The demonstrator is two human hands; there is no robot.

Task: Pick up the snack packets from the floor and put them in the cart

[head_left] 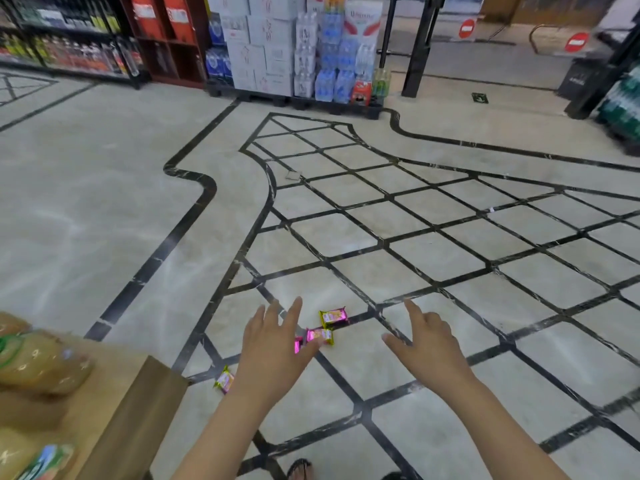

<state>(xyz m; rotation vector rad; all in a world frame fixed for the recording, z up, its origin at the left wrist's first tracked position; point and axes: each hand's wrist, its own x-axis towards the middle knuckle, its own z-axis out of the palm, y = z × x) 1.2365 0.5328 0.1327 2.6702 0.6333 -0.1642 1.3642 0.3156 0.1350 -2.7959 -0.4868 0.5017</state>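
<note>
Several small pink and gold snack packets lie on the tiled floor. One packet (332,315) sits farthest from me, a second packet (320,336) just below it, a third (298,344) mostly hidden behind my left hand, and another packet (225,380) lies near the wooden stand. My left hand (272,344) hovers over the packets, fingers spread, holding nothing. To the right of the packets my right hand (427,344) is also open and empty. No cart is in view.
A wooden display stand (138,403) with bagged goods (38,362) stands at the lower left. Stacked water packs and boxes (298,46) sit on a pallet at the back, with drink shelves (69,39) at the far left. A grey scrap (293,175) lies on the floor. My sandalled foot (300,469) shows below.
</note>
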